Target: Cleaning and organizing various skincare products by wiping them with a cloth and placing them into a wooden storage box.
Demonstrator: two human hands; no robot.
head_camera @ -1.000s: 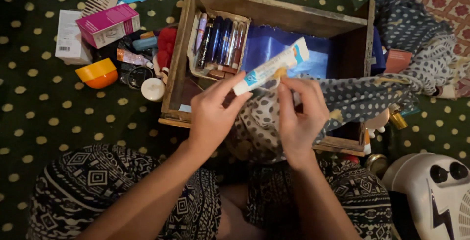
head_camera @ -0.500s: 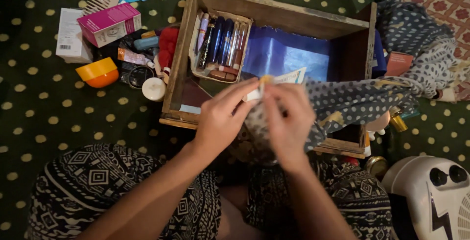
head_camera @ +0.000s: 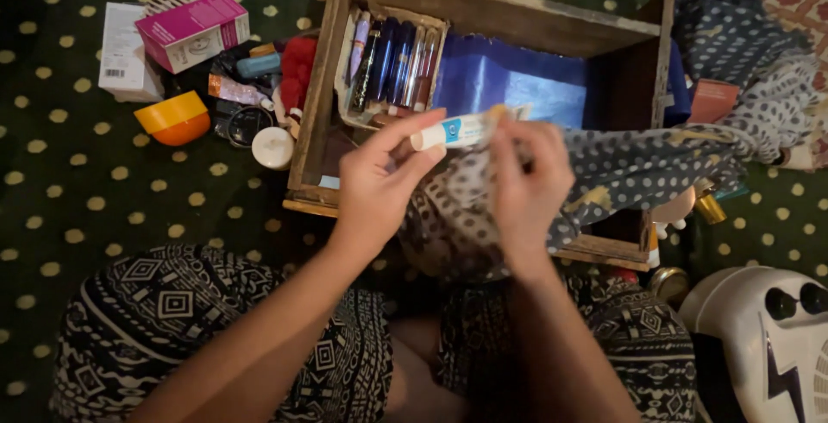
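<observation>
1. Sitting under your hands is the wooden box [head_camera: 483, 11], the largest thing near them; its far wall lies beyond your fingertips and its near edge is just below your wrists.
2. Draped across the box's right side and passing beneath your right hand is the spotted grey cloth [head_camera: 638, 169], which runs out past the box to your right.
3. Beyond both hands, on the box's floor, lies a blue sheet [head_camera: 509, 82].
4. Just past your left hand, in the box's left part, a small tray of pens and cosmetic sticks [head_camera: 388, 65] stands close to your fingertips.
5. Well to the left of your left hand, outside the box, lie a pink carton [head_camera: 191, 31] and an orange bowl [head_camera: 171, 121].
6. Your left hand [head_camera: 377, 186] pinches the left end of the white tube [head_camera: 457, 131] between thumb and fingers.
7. Your right hand [head_camera: 526, 186] grips the tube's other end, fingers closed around it.
8. The tube lies roughly level between the two hands, above the cloth.
</observation>
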